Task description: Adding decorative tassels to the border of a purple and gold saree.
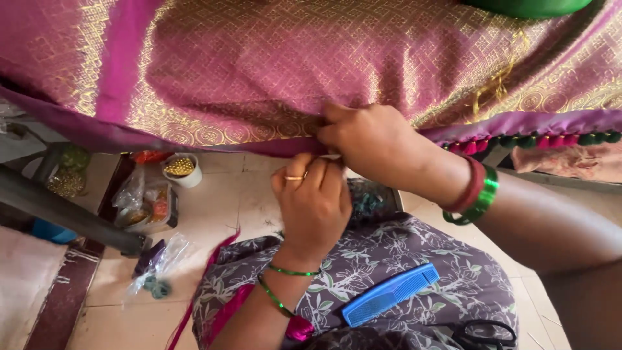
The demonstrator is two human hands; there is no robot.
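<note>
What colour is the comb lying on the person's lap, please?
The comb is bright blue, shown in the head view.

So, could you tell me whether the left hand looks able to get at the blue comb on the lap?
Probably yes: the blue comb lies uncovered on the lap just beside the left hand, with nothing between them.

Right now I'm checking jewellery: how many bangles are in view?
4: two thin green bangles on the left wrist, one red bangle and one green bangle on the right wrist. More may be hidden.
</note>
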